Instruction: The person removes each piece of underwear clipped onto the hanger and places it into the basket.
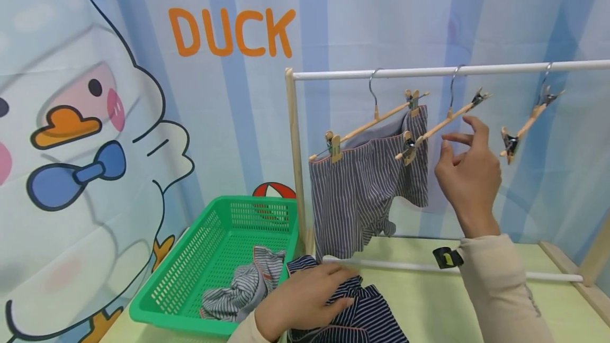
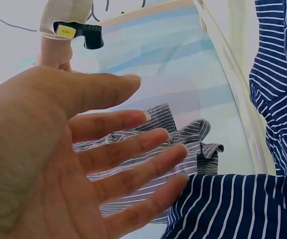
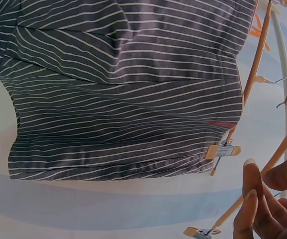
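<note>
My right hand (image 1: 472, 176) is raised just beside the middle clip hanger (image 1: 445, 119), its fingers loosely bent with a gap to the thumb. In the right wrist view its fingers (image 3: 250, 181) lie close to the hanger bar; whether they touch it I cannot tell. Low in the head view, my left hand (image 1: 307, 298) rests over navy striped shorts (image 1: 381, 311), fingers extended and thumb apart in the left wrist view. Grey striped shorts (image 1: 362, 189) hang from the left hanger (image 1: 376, 120), held at the waistband by two wooden clips.
A green basket (image 1: 181, 316) at the left holds a light striped garment (image 1: 238, 285). The white rail (image 1: 333, 74) carries the hangers, including a bare one (image 1: 529, 120) on the right. A lower white bar (image 1: 391, 265) crosses the rack near the table.
</note>
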`<state>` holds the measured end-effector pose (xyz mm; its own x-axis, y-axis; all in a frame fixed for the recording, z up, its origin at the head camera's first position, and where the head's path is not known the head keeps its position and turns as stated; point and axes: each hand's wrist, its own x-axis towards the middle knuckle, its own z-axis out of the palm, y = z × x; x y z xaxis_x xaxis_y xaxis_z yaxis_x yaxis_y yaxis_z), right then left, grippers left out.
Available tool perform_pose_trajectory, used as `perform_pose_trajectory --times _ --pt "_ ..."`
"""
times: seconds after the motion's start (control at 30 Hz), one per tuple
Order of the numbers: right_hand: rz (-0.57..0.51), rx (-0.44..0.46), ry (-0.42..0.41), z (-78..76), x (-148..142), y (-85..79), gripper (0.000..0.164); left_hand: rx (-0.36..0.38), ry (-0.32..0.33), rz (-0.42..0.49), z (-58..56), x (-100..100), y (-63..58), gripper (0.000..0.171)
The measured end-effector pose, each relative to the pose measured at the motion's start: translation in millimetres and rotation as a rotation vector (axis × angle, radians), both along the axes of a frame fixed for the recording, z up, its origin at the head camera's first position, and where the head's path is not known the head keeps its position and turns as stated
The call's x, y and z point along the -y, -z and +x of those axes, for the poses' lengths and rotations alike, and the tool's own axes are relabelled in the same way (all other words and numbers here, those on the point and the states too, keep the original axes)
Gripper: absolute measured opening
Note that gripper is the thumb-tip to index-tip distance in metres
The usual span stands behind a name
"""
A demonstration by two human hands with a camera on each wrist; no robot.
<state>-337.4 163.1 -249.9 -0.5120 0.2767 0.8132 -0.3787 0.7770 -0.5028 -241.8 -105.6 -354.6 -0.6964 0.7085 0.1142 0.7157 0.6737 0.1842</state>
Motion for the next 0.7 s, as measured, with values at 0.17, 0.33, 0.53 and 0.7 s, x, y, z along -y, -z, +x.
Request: perform_pose_trajectory --times 0.17,0.33,0.53,0.7 --pt "-0.015 -0.007 -0.027 6.0 1.1 9.1 0.045 0.013 -0.012 -0.013 -1.0 0.0 1.5 0.046" --pt "-0.043 0.005 -0.045 11.8 0.1 21.0 0.044 -0.012 -0.026 -0.038 -2.2 0.6 3.5 0.046" --pt "-0.055 0.048 -0.068 16.9 -0.4 34.3 0.045 -0.048 -0.057 -0.055 -2.7 3.0 4.1 0.046" --pt "-0.047 0.08 -0.096 20.4 2.9 45.4 0.045 -0.032 -0.076 -0.067 -2.7 3.5 2.8 0.045"
